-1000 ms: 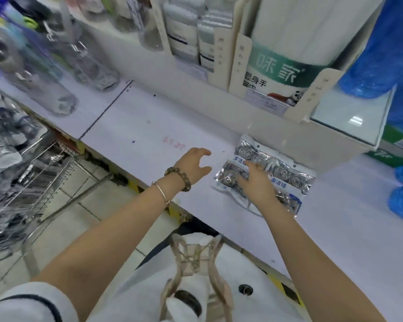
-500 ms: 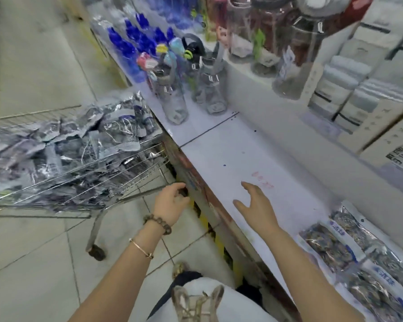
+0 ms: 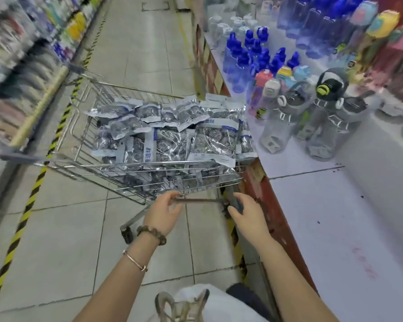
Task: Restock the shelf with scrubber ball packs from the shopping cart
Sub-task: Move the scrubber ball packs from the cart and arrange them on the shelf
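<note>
In the aisle: a wire shopping cart (image 3: 84, 126) stood on the tiled floor (image 3: 63, 228), its right side close against the red front edge of the shelf (image 3: 335, 228).
Scrubber ball packs (image 3: 172, 135): silvery bags with blue-and-white labels lay heaped inside the cart, filling it to about the rim; one large pack (image 3: 213, 141) sat on top toward the cart's right side, next to the shelf edge.
Left hand (image 3: 164, 213): it was held just under the cart's near end, fingers loosely spread and curled; the grip was open and empty. Fingertips were near a dark bar (image 3: 200, 201) of the cart frame; contact could not be made out.
Right hand (image 3: 250, 216): it was beside the shelf's front edge, below the cart's near right corner, palm turned inward, fingers parted; this grip was open too, holding nothing.
Wrist: a bead bracelet (image 3: 152, 233) and a thin bangle (image 3: 135, 261) were on the left forearm.
Shelf surface: the near stretch was white with a faint red smudge (image 3: 364, 263); further along stood clear water bottles (image 3: 321, 129), then blue-capped bottles (image 3: 254, 56).
Floor marking: a yellow-and-black stripe (image 3: 26, 210) ran along the left side of the aisle.
</note>
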Demonstrator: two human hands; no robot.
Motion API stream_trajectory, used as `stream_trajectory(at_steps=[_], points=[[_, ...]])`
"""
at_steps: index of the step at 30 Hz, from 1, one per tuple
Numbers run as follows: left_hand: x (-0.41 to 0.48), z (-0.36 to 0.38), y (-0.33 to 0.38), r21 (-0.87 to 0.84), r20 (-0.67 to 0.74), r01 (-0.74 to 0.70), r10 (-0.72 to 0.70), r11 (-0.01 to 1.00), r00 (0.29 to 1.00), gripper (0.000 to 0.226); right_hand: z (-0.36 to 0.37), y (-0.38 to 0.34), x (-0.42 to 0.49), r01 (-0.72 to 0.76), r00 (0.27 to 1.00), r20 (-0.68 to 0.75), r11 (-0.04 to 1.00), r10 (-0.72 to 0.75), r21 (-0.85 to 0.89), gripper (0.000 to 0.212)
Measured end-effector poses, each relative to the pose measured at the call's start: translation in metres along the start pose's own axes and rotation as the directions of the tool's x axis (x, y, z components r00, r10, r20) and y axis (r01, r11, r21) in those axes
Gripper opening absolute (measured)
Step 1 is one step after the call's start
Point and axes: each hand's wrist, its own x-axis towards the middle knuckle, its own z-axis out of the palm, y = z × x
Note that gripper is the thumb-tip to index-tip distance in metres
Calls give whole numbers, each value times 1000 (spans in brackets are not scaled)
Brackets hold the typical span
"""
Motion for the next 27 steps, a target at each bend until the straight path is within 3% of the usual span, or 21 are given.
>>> stream_trajectory(at_steps=[7, 15, 27], points=[[44, -42, -27, -128, -140, 113, -131, 985, 981, 28, 31, -40, 59, 56, 995, 85, 998, -52, -35, 45], [119, -87, -52, -250, -264, 210, -275, 945, 924, 26, 66, -96, 161, 73, 980, 182, 994, -86, 77, 45], [274, -170, -48, -184, -439, 287, -340, 940, 831, 26, 107, -206, 324, 150, 924, 351, 988, -154, 39, 43]])
